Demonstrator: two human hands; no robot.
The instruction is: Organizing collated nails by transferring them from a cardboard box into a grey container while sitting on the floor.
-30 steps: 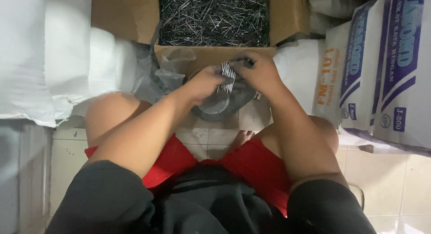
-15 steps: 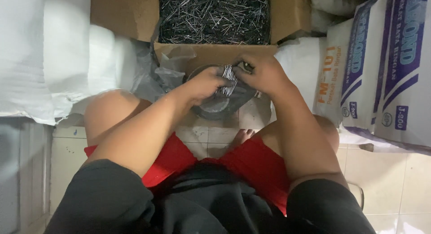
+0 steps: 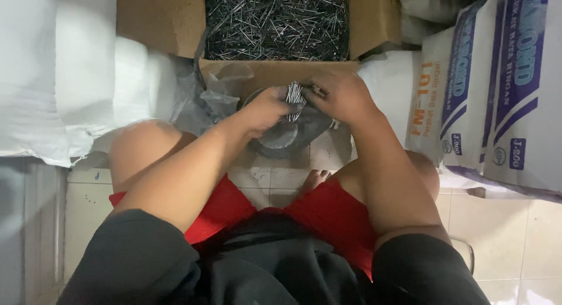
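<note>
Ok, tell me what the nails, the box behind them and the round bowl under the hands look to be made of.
Nails in the left hand, nails: thin, dark grey with glints, likely steel wire.
Box: brown, matte, folded flaps, looks like cardboard.
Bowl: dull grey with a soft sheen, probably metal, though plastic can't be excluded.

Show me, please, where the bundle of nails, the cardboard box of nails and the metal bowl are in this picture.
bundle of nails (image 3: pixel 294 94), head view, on the nail heads.
cardboard box (image 3: pixel 157 18), head view, on its left flap.
metal bowl (image 3: pixel 304 135), head view, on its inner wall.
</note>
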